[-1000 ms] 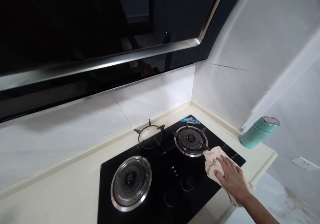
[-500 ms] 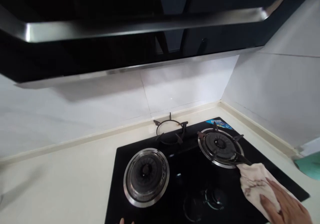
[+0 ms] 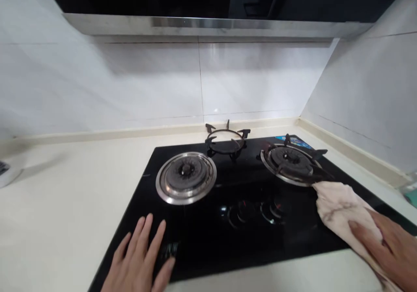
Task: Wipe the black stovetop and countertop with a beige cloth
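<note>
A black glass gas hob (image 3: 202, 235) is set into a cream countertop (image 3: 65, 196). My left hand (image 3: 140, 261) lies flat with fingers spread on the hob's front left corner, holding nothing. My right hand (image 3: 387, 248) presses flat on a stained whitish cloth (image 3: 339, 205) at the hob's right front, just beside the right burner (image 3: 288, 162). The left burner (image 3: 185, 177) has no pan support. A loose pan support (image 3: 226, 138) rests at the hob's back edge. Round control knobs (image 3: 254, 211) sit between my hands.
A range hood (image 3: 208, 5) hangs overhead with a steel lower edge. White tiled walls meet at the corner on the right. Part of a white object (image 3: 8, 172) shows at the left edge. A teal thing (image 3: 411, 194) peeks in at the right edge.
The view has tilted down and shifted left. My left hand has come into view and settled flat on the hob's front left. My right hand stays on the cloth by the right burner.
</note>
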The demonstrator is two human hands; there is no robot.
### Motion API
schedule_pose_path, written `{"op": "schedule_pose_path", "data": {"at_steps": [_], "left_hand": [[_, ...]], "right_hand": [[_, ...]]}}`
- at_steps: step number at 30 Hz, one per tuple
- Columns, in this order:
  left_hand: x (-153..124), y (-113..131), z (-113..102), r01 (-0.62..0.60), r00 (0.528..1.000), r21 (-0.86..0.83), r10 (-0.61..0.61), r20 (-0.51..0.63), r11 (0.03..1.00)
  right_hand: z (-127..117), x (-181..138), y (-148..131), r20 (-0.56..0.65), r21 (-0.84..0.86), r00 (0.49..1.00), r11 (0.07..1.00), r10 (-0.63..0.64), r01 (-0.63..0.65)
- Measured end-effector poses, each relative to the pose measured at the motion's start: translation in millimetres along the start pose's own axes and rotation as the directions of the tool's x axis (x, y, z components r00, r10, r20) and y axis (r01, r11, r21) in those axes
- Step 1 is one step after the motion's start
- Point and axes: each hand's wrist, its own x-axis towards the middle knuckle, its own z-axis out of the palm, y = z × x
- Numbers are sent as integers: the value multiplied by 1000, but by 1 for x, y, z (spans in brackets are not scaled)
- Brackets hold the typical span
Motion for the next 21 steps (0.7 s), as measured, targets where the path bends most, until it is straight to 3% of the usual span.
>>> {"op": "schedule_pose_path", "data": {"at_steps": [2, 7, 13, 15, 18, 19, 20, 21], "left_hand": [[0, 5, 0, 28, 1000, 11, -28, -3, 1000], [12, 16, -9, 204, 954, -41, -189, 232, 978], [26, 42, -53, 393, 900, -180, -336, 279, 902], [9, 65, -69, 362, 925, -221, -319, 209, 905], [-48, 125, -71, 184, 978, -430, -208, -9, 884], [-74, 151, -64, 148, 984, -509, -176, -7, 848], [-101, 178, -53, 163, 986, -576, -142, 83, 801], [-127, 206, -39, 236, 962, -618, -93, 255, 750]], "right_hand": [[-4, 2, 0, 46, -18, 998, 999, -33, 34], [-9, 1, -7, 119, -130, 987, 984, -108, 124], [-14, 5, -19, 137, -130, 987, 986, -88, 105], [-19, -2, -20, 85, -118, 993, 989, -81, 91], [-21, -37, -27, -190, 25, 971, 987, -149, 156], [-18, -56, -32, -300, 108, 933, 965, -199, 241], [-13, -77, -39, -403, 187, 880, 918, -253, 349], [-7, -98, -48, -451, 238, 833, 857, -319, 457]]}}
